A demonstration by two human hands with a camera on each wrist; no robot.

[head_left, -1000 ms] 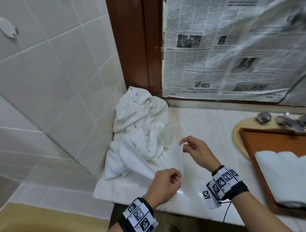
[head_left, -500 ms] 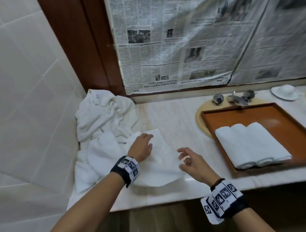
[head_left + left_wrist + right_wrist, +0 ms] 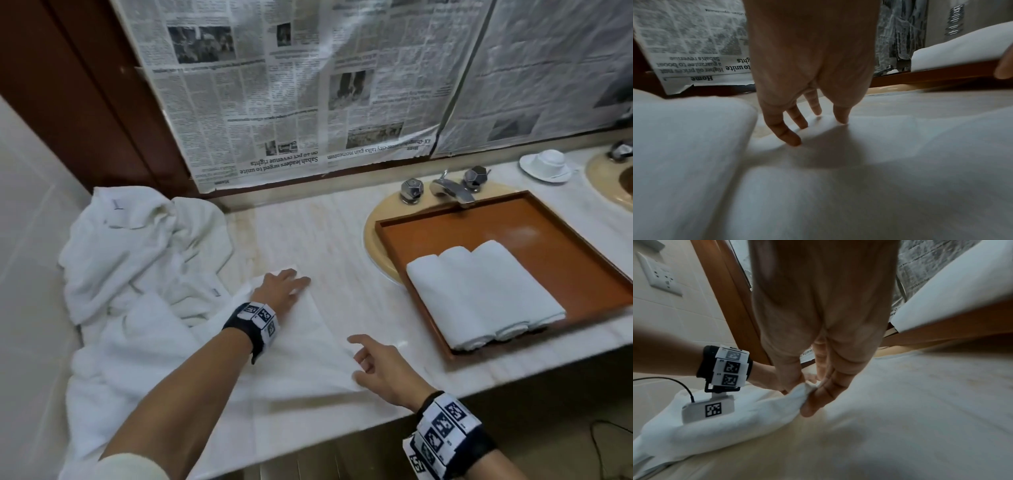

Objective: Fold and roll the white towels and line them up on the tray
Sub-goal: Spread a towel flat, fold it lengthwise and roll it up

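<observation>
Spreading a towel (image 3: 301,356) flat at the worktop's front edge

My left hand (image 3: 281,287) presses its far corner, fingers straight; my right hand (image 3: 380,373) pinches the near corner (tray (image 3: 548,240) lies rightward, nearer this hand).

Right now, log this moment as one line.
left hand flat on spread towel | right hand pinching its near corner | three rolled towels on tray | pile waiting
</observation>
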